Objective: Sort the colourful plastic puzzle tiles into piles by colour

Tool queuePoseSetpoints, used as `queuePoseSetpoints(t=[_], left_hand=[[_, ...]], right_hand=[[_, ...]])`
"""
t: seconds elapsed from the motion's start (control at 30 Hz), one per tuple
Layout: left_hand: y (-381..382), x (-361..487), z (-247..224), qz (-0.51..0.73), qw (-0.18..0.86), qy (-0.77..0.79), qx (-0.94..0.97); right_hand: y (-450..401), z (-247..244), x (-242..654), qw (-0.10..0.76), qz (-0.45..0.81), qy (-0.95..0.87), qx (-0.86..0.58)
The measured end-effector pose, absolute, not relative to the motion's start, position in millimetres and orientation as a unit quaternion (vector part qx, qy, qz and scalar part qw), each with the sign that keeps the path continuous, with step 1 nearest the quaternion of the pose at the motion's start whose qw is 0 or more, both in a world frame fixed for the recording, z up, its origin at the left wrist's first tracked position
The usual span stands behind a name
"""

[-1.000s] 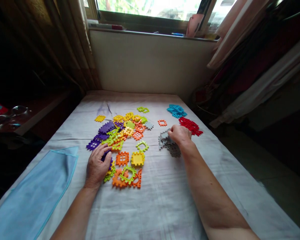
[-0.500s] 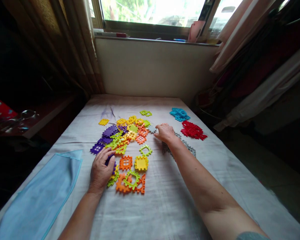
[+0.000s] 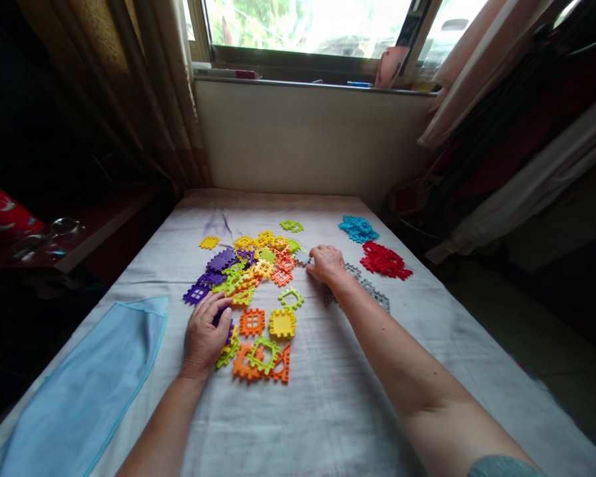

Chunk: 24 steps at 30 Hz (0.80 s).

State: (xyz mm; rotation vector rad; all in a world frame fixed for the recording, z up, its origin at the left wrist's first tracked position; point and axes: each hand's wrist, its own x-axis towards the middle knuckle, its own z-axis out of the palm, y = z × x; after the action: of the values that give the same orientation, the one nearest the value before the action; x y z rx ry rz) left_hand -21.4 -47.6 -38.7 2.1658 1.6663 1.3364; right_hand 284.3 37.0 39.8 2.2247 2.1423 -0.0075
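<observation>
My left hand (image 3: 208,333) lies over purple and yellow-green interlocking plastic tiles at the near left of a mixed pile, fingers stretched out and slightly apart. Part of a purple tile shows between its thumb and forefinger. My right hand (image 3: 326,264) reaches across to the pile's right side, with curled fingers and thumb at the edge of a light grey tile (image 3: 302,257). Its fingertips are partly hidden. Under and behind the right wrist lie darker grey tiles (image 3: 375,295). Between the hands are an orange window tile (image 3: 252,322), a yellow tile (image 3: 283,323) and a green frame tile (image 3: 263,355).
Blue tiles (image 3: 358,228) and red tiles (image 3: 386,260) form separate heaps at the far right. A light blue cloth (image 3: 89,384) covers the sheet's left side. Beyond the table are a wall and window; a side shelf (image 3: 69,255) holds glasses.
The view has shifted slightly. My right hand has edged a little left toward the light grey tile, its fingers more curled. My left hand stays on the same tiles.
</observation>
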Motion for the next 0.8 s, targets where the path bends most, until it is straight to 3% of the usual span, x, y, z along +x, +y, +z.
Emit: queuePoseSetpoints(t=[0.3,0.5,0.8], left_hand=[[-47.5,-22.6,-38.0,0.436,0.062,0.552,0.708],[-47.3,-22.6,-38.4,0.436,0.062,0.550,0.709],[-47.4,-21.8,-36.3,0.437,0.058,0.546,0.712]], right_hand=[[45.0,33.8,280.6,0.000,-0.045,0.702,0.711],[6.5,50.8,308.3,-0.063,-0.017,0.675,0.735],[-51.0,66.8,357.0,-0.010,-0.017,0.636,0.771]])
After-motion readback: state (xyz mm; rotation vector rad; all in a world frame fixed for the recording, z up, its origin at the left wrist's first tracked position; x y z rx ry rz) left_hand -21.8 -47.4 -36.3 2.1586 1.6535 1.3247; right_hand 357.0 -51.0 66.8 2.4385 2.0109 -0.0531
